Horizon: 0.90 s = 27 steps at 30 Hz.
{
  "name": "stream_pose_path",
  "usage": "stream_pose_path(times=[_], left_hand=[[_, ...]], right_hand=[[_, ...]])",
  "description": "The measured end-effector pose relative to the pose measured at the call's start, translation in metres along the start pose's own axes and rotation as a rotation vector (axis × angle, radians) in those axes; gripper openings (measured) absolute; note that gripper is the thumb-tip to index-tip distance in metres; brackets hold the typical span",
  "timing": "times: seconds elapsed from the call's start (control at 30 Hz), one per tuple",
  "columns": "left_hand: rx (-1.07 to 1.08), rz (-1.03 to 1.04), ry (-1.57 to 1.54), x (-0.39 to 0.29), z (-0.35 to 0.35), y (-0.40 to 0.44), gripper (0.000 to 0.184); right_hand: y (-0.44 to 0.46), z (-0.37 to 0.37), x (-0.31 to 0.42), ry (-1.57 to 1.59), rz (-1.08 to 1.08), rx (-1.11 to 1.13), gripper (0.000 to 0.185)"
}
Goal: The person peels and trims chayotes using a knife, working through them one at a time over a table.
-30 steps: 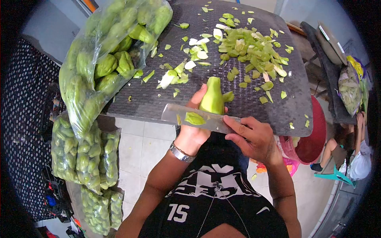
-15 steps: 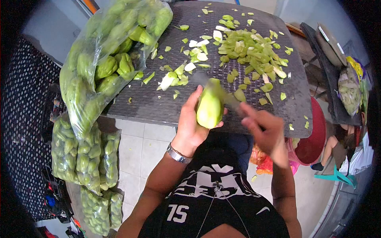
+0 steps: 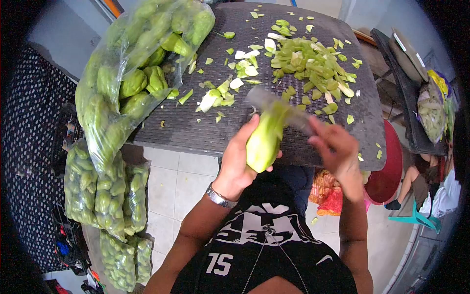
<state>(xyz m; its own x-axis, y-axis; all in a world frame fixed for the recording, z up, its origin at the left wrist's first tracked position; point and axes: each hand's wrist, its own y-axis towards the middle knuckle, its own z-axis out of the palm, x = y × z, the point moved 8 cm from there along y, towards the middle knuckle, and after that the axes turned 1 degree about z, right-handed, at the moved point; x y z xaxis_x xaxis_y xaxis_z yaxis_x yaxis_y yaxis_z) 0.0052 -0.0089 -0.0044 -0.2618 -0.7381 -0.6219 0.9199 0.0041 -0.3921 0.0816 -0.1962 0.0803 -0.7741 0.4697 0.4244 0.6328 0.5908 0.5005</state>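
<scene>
Both of the person's hands are occupied: the left hand [image 3: 238, 159] cradles a vegetable, fingers wrapped around its lower part, and the right hand [image 3: 340, 154] grasps a knife, its handle mostly hidden in the blurred fist. Largest of all about them is the dark woven-textured table [image 3: 183, 128], its near edge just in front of the body. On its left side slumps a clear plastic bag [image 3: 100, 105] of whole green vegetables. Right of the middle lies a heap of peelings [image 3: 311, 63], with loose bits around it. Smaller than the heap, the vegetable [image 3: 262, 147] is held over the near edge, its narrow end tilted away from the person. Across that end lies the knife [image 3: 264, 100], too blurred to show exactly how deep the edge sits. Shallow, even strokes directed away from the supporting palm would probably serve best here, turning the vegetable a little between them. Left fingertips [image 3: 253, 121] are near the blade, so keeping them low and behind the edge seems wise; the wet-looking flesh may prove slippery.
</scene>
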Motion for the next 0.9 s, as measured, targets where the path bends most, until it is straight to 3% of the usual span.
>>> stream_pose_path(times=[0.07,0.13,0.2,0.23,0.33,0.4,0.5,0.7,0.83,0.9], left_hand=[[0.013,0.009,-0.009,-0.004,0.005,-0.005,0.052],[-0.007,0.018,-0.034,-0.005,0.005,-0.004,0.052],[-0.053,0.029,-0.101,-0.003,-0.002,0.001,0.051],[-0.073,0.034,-0.132,-0.002,-0.005,0.004,0.051],[-0.068,0.030,-0.048,0.000,-0.007,0.008,0.045],[-0.062,0.033,-0.061,0.006,-0.008,0.009,0.044],[-0.081,0.086,-0.069,0.006,-0.008,0.001,0.046],[-0.094,0.032,0.082,-0.001,-0.004,-0.007,0.049],[-0.150,0.099,0.056,-0.002,0.001,-0.003,0.046],[-0.127,0.102,0.035,0.002,0.004,-0.004,0.046]], right_hand=[[0.002,-0.011,-0.033,0.061,0.159,-0.060,0.032],[-0.009,0.000,-0.072,0.285,0.675,0.104,0.027],[-0.021,0.009,-0.078,0.435,0.866,0.175,0.025],[-0.023,0.013,-0.069,0.473,0.800,0.163,0.026],[-0.009,0.016,0.005,0.298,0.225,0.073,0.034],[-0.005,0.012,0.052,0.144,0.008,0.162,0.039],[-0.003,0.016,0.056,0.115,-0.036,0.189,0.045],[0.001,-0.014,-0.027,0.093,0.266,0.109,0.047],[-0.010,-0.001,0.032,0.296,0.026,0.121,0.049],[-0.013,0.009,0.047,0.159,-0.031,0.228,0.051]])
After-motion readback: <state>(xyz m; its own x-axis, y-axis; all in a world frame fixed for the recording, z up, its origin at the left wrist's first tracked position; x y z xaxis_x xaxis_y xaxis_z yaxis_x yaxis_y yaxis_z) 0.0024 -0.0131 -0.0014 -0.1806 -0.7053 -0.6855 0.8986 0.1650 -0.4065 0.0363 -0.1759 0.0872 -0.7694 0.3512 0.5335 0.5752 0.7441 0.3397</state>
